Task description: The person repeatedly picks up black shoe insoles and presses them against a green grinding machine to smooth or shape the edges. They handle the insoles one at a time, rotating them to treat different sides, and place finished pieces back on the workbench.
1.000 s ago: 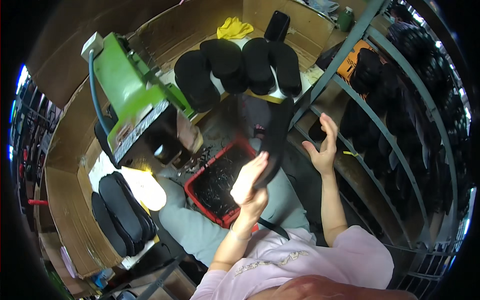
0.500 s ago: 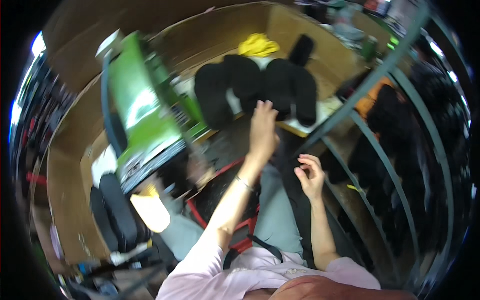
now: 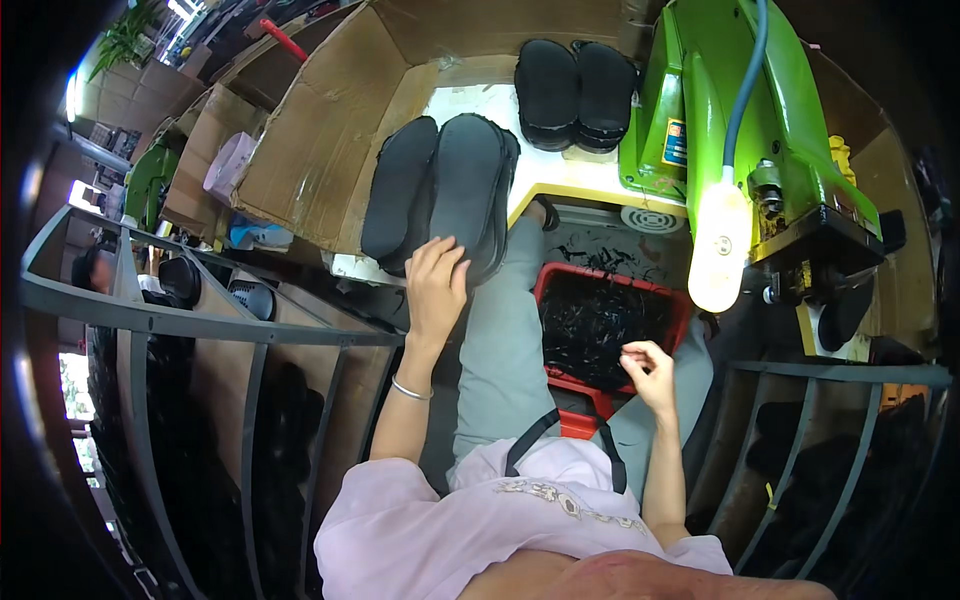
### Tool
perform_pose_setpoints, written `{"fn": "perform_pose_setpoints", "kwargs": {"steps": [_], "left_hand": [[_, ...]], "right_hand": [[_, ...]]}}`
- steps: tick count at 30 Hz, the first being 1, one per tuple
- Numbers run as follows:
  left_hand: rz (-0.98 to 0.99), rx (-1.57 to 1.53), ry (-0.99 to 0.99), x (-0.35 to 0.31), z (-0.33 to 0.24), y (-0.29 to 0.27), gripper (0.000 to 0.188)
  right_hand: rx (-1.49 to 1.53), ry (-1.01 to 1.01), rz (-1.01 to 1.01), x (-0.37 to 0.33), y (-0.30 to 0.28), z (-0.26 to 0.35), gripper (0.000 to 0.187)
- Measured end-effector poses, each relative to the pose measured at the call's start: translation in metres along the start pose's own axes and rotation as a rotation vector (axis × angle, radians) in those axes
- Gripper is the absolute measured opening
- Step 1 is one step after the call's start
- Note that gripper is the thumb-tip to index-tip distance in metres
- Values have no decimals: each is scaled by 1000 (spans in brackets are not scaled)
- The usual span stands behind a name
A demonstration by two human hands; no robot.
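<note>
Several black foot-shaped soles stand in a pair of upright-leaning stacks, a left stack and a right stack, at the near left edge of the white worktable. My left hand lies at the near end of these stacks, fingers stretched against the soles. Whether its fingertips grip an edge is not clear. Over my lap, beside the red bin, hangs my right hand, with fingers bent, thumb apart and nothing visible in them. Farther back on the table sit two more sole stacks.
A green machine with a lit lamp rises at the right. Below the table, the red bin holds black scraps. Metal racks flank me, a left rack and a right rack. Cardboard walls border the table.
My view has swung left, so the green machine moved from left to right in the picture. My left hand went from soles right of the machine to the stacks left of it.
</note>
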State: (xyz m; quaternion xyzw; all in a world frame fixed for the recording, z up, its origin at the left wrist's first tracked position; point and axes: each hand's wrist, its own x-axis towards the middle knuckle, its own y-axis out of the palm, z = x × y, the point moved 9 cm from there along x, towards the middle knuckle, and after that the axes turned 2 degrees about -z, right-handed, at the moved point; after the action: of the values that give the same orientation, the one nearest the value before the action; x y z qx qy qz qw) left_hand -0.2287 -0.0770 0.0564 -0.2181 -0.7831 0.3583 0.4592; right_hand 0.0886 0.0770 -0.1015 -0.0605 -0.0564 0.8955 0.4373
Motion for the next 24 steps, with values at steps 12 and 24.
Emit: {"fn": "perform_pose_setpoints", "kwargs": {"steps": [12,24], "left_hand": [[113,-1017,159,26,-149,-106,12],[519,-1309,-459,-49,-235,139,17]], "right_hand": [[33,-324,-146,6,-3,88,124],[804,293,-235,-97,-17,-39,62]]}}
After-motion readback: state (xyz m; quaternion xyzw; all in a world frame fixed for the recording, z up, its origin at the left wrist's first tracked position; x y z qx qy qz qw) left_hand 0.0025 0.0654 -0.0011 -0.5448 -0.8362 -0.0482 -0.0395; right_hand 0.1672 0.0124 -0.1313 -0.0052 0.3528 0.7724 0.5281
